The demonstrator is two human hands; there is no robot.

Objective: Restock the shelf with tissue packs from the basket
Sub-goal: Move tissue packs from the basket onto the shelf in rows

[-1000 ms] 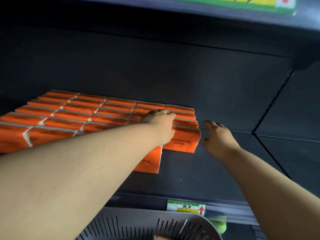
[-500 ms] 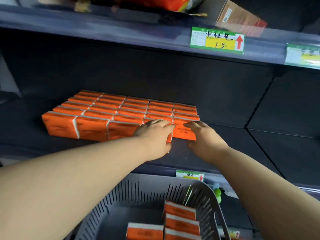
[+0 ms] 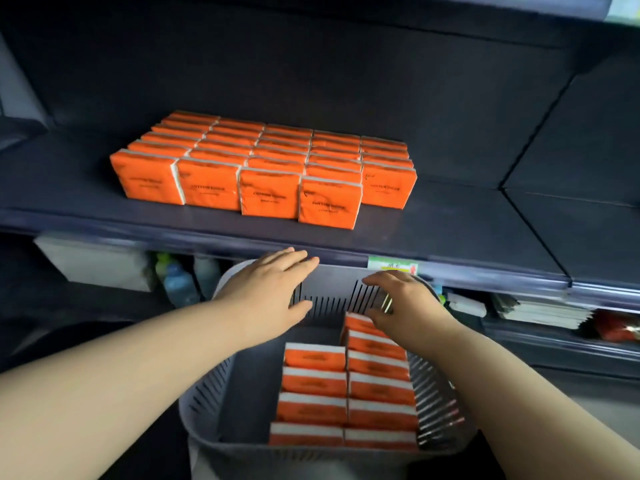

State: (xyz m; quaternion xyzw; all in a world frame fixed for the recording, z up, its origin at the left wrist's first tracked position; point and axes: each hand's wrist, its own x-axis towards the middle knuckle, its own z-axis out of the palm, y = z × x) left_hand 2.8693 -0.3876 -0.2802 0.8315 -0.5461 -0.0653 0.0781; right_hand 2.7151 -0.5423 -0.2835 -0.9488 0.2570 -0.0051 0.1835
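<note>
Orange tissue packs (image 3: 263,168) stand upright in several rows on the dark shelf (image 3: 450,230), filling its left-middle part. Below it, a grey slotted basket (image 3: 221,410) holds two rows of the same orange packs (image 3: 346,389) along its right side. My left hand (image 3: 270,292) hovers over the basket's far left rim, palm down with fingers spread, holding nothing. My right hand (image 3: 398,303) reaches down onto the farthest pack (image 3: 360,322) of the right row, its fingers curled over the pack's top; a firm grip is not visible.
The shelf's right half is bare, with a price label (image 3: 393,266) on its front edge. Under the shelf sit bottles (image 3: 180,282), a pale box (image 3: 93,265) and stacked booklets (image 3: 540,310). The basket's left side holds no packs.
Both hands have drawn back from the shelf's front packs and come down to the basket. The view has tilted down, so the basket shows fully.
</note>
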